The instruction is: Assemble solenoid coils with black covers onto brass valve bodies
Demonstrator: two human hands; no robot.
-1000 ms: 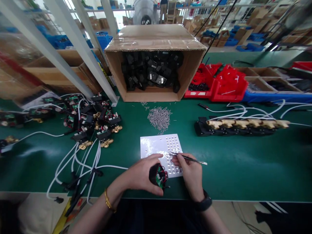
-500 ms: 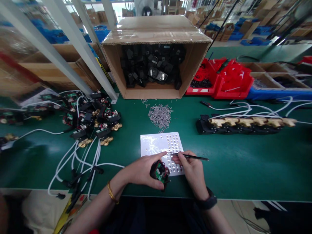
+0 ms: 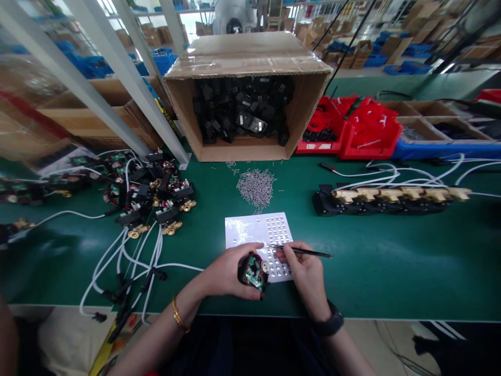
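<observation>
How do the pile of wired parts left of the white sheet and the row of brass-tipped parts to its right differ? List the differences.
1. The pile of wired parts lies jumbled, pointing every way; the row of brass-tipped parts sits lined up side by side.
2. In the pile, green boards and red windings show; the row shows only black bodies and brass ends.
3. The pile's white cables loop toward the table's near edge; the row's run off rightward.

Both have brass fittings, black bodies and white cables, and rest on the green table.

A small black module with a green circuit board is gripped in the left hand. Tweezers are pinched in the right hand, tips laid over the white perforated plate just beyond both hands. A heap of small metal pins is seen further beyond.
</observation>
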